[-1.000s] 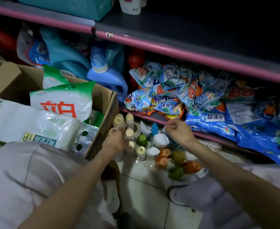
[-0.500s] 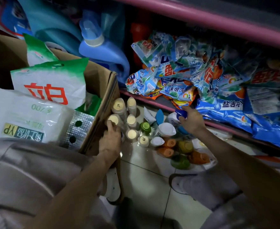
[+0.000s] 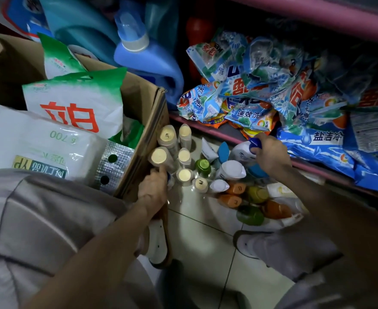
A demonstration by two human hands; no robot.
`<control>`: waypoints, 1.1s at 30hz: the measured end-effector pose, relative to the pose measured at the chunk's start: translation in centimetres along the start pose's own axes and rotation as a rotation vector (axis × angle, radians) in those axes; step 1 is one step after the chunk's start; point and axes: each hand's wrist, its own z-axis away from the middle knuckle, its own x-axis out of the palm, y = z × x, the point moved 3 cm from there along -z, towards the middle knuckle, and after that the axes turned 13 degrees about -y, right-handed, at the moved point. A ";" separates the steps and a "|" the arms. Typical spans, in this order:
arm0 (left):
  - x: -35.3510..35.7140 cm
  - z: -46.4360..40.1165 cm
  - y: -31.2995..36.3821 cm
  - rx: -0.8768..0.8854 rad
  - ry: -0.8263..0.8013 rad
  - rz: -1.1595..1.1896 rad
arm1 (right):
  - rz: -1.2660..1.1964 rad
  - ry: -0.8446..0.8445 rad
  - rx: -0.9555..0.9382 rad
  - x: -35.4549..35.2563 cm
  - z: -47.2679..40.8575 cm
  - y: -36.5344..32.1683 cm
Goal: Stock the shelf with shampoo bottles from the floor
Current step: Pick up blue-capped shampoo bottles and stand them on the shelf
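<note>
While I crouched over the tiled floor (image 3: pixel 205 253), my right hand (image 3: pixel 270 156) curled round the blue cap (image 3: pixel 255 144) of a white bottle (image 3: pixel 239 152) standing at the far right of the cluster, just beside the pink shelf edge (image 3: pixel 228 136). Fingers wrapped it from above, a firm hold! My left hand (image 3: pixel 153 189) sat at the near left of the cluster, against the cardboard box (image 3: pixel 145 150), its fingers closed round a bottle beneath a cream cap (image 3: pixel 159 157); most of that bottle was hidden by my hand. More cream caps (image 3: pixel 184 156) stood upright just beside it, a green cap (image 3: pixel 202 165) to their right, then white caps (image 3: pixel 232 170), and orange bottles (image 3: pixel 234 189) and green ones (image 3: pixel 250 215) nearer me on the right. Every bottle was on the floor, between box and shelf. White and green bags (image 3: pixel 76 103) filled the box. On the low shelf lay blue detergent packets (image 3: pixel 261 85), with a blue jug (image 3: pixel 148 56) to their left. My shoe (image 3: pixel 248 244) rested on the tiles, near right.
</note>
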 end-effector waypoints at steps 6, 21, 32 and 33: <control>-3.8 3.7 0.6 0.026 0.064 -0.040 | 0.030 0.104 -0.178 -5.7 4.4 -2.2; -27.4 22.9 1.4 0.512 0.407 0.904 | -0.176 0.603 -0.469 -27.6 23.6 -6.7; -31.9 23.7 16.5 0.698 0.035 1.568 | 0.050 0.952 -0.400 -38.8 28.7 -6.2; -31.6 23.0 18.3 0.676 0.020 1.580 | 0.093 0.943 -0.384 -38.6 28.2 -6.0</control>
